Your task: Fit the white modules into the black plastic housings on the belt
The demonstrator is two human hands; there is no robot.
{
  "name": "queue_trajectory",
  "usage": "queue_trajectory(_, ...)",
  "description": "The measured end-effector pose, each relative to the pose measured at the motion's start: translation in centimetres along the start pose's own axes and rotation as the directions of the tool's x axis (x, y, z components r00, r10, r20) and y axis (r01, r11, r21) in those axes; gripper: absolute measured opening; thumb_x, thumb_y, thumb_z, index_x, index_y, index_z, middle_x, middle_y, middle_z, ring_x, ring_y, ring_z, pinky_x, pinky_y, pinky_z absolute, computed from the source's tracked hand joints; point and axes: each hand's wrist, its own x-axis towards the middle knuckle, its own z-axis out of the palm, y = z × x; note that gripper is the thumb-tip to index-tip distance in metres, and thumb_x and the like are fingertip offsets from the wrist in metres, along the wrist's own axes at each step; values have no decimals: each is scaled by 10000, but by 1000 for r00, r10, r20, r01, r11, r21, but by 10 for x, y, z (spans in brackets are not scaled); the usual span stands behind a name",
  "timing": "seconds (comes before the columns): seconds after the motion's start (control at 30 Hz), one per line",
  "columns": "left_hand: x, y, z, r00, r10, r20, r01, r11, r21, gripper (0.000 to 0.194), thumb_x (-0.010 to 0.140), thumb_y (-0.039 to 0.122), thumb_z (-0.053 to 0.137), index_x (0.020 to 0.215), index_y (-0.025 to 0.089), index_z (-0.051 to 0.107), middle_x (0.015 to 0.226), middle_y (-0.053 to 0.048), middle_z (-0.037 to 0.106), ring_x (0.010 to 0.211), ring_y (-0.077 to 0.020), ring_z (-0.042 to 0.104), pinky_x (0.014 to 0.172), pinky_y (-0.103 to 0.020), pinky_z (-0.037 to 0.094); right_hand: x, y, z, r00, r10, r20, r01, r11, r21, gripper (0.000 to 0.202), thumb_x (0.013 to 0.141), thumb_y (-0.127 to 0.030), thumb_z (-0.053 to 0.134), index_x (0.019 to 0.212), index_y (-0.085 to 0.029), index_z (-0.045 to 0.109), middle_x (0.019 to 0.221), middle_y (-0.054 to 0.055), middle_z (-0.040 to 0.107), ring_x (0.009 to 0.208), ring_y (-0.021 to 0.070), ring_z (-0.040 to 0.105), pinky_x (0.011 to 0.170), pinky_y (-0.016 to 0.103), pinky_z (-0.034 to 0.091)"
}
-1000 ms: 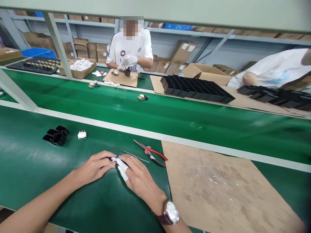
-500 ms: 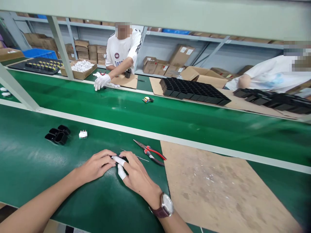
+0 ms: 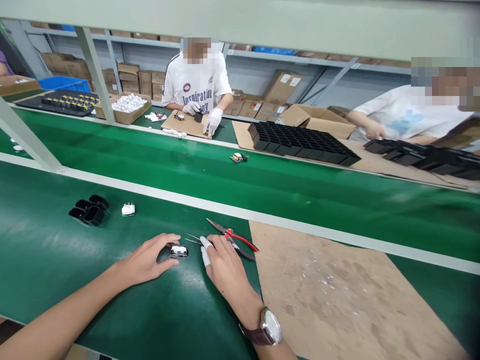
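Left hand (image 3: 152,257), at the near table (image 3: 123,315): thumb and fingers held wide apart about the left end of a small black case (image 3: 179,251); contact cannot be made out. The case lies on the table between the two hands, a white part showing within its rim. Right hand (image 3: 223,260): two fingers in white covers lie over the tweezers (image 3: 192,239); whether they grip cannot be told. Half a second earlier both hands were closed together over the case; the right has since shifted to the right, uncovering it. Pliers (image 3: 229,235) lie just beyond the right hand.

Containers, outward: four black cups (image 3: 93,215) stand grouped to the left, mouths visible, near a white-topped board (image 3: 128,210). Beyond, on the green strip (image 3: 157,165), a small circuit board (image 3: 239,158) sits farther right than before. On the far side, a carton (image 3: 125,118) holds a heap of white pieces, and a black tray (image 3: 32,104) carries rows of yellow-and-black parts. A co-worker's gloved hand (image 3: 213,121), previously stretched over the strip, is now at the cardboard mat (image 3: 180,126). To its right stands a block of black cups in rows (image 3: 303,145).
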Motion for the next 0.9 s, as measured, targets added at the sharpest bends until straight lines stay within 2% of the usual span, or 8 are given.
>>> queue_trajectory(0.07, 1, 2, -1, 999, 14, 37, -15, 1000, 27, 625, 990, 272, 686, 1550, 314, 411, 1340, -54, 669, 1190, -234, 670, 1028, -384, 578, -1, -1, 0, 1000, -9, 22, 9, 1000, -10, 384, 849, 47, 487, 1128, -120, 691, 1026, 134, 666, 904, 293, 632, 788, 442, 595)
queue_trajectory(0.2, 2, 2, 0, 998, 41, 37, -43, 997, 67, 681, 983, 211, 639, 1601, 301, 369, 1195, -50, 663, 1011, -204, 667, 903, -331, 598, 2, -13, -11, 993, 35, -113, -14, 984, 180, 293, 996, -58, 459, 1213, -142, 637, 1046, 111, 653, 876, 237, 651, 700, 355, 570)
queue_trajectory(0.27, 2, 1, 1, 999, 50, 14, -51, 997, 65, 709, 982, 197, 641, 1615, 305, 340, 1213, -52, 667, 1003, -206, 657, 887, -330, 596, 3, -19, -18, 988, 30, -151, 8, 970, 244, 277, 1025, -93, 469, 1257, -157, 607, 1053, 98, 648, 823, 205, 651, 643, 320, 540)
queue_trajectory(0.37, 1, -1, 2, 998, 60, -16, -59, 996, 71, 725, 994, 240, 689, 1614, 328, 321, 1244, -55, 670, 1041, -222, 645, 911, -357, 592, 3, -26, -23, 987, -30, -156, 63, 976, 207, 238, 1004, -67, 478, 1162, -173, 620, 1019, 86, 640, 746, 192, 618, 600, 323, 498)
queue_trajectory(0.5, -1, -2, 4, 998, 54, -40, -50, 994, 97, 750, 977, 354, 752, 1600, 338, 334, 1196, -62, 652, 943, -214, 659, 811, -350, 606, 1, -28, -22, 983, -105, -152, 124, 984, 126, 231, 946, -12, 460, 960, -190, 606, 988, 96, 621, 751, 209, 587, 587, 344, 454)
queue_trajectory(0.7, -1, 0, 4, 995, 86, -56, -78, 988, 134, 727, 972, 479, 731, 1576, 311, 365, 1167, -63, 639, 954, -233, 663, 812, -367, 604, 2, -28, -27, 982, -165, -96, 173, 982, 77, 233, 915, -3, 461, 905, -191, 598, 968, 106, 611, 807, 233, 571, 599, 350, 451)
queue_trajectory(0.9, -1, 0, 4, 988, 145, -51, -132, 969, 209, 683, 1006, 522, 660, 1567, 267, 365, 1118, -73, 629, 924, -236, 651, 809, -380, 597, 3, -30, -31, 983, -170, -76, 174, 983, 56, 252, 879, 8, 464, 805, -210, 568, 940, 98, 604, 778, 224, 554, 567, 352, 434)
